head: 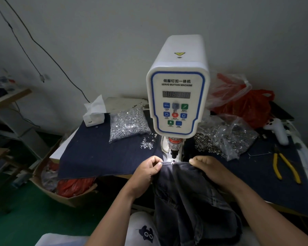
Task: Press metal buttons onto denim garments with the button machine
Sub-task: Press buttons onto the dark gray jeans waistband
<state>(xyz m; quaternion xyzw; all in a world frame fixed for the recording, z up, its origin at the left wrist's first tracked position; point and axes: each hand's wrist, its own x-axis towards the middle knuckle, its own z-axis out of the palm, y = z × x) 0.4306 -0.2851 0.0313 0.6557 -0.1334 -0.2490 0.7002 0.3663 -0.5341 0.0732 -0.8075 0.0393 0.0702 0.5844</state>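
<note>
- Denim garment (190, 196) hangs from the edge of the work table (267, 183) down toward the person's lap; its top hem lies flat under the head of the servo button machine (178, 102).
- Left hand (148, 168) pinches the left end of that hem between thumb and curled fingers.
- Right hand (205, 166) holds the right end of the hem with fingers folded over the cloth; the fingertips are hidden, so how firm this hold is I cannot tell.
- Between the two hands the hem runs left to right as a short, tight strip. This is its long axis, and it crosses the line of the press.
- Punch (174, 150) of the machine stands directly above the middle of this strip, and a small bright spot (172, 163) shows on the hem there. It may be a button or a light mark; it is too small to be sure.
- Both hands are about equally near the punch, each just beside it.
- In my judgement, the next press depends on the hem staying centred under the punch, with the fingers kept out to the sides.
- Bag of silver studs (128, 124) lies left of the machine and bags of ring parts (226, 135) lie right of it, both behind the hands.
</note>
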